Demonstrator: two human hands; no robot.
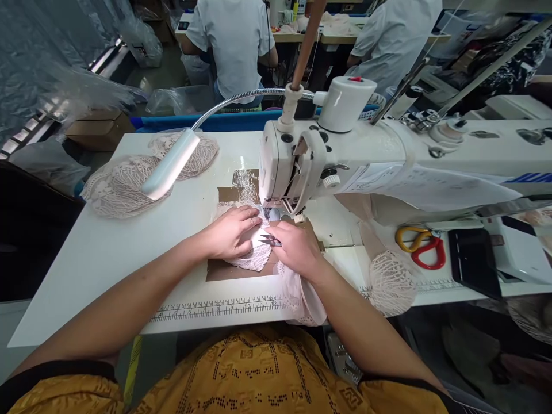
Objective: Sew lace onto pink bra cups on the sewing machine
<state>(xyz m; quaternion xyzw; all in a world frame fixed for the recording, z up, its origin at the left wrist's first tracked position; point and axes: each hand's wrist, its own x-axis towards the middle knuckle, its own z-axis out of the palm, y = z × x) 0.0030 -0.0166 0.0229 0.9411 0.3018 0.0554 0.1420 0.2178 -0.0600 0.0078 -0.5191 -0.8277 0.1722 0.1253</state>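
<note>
Pale lace fabric [254, 256] lies under the needle area of a white sewing machine [297, 161]. My left hand [235, 230] rests flat on it, fingers stretched toward the presser foot. Close by on the right, my right hand [297, 244] is closed around small thread snips [271, 240], whose pointed blades stick out to the left over the lace. Its fingertips also touch the fabric beside the needle. More of the lace hangs below my right wrist, over the table's front edge. The needle itself is partly hidden by my fingers.
A bendy-neck lamp [170, 164] reaches over lace pieces [125, 187] at the table's left. Right of the machine lie scissors [420, 247] with yellow and red handles, a dark phone [473, 261] and a lace cup [391, 282]. A printed ruler [215, 309] lines the front edge. Two people sit beyond.
</note>
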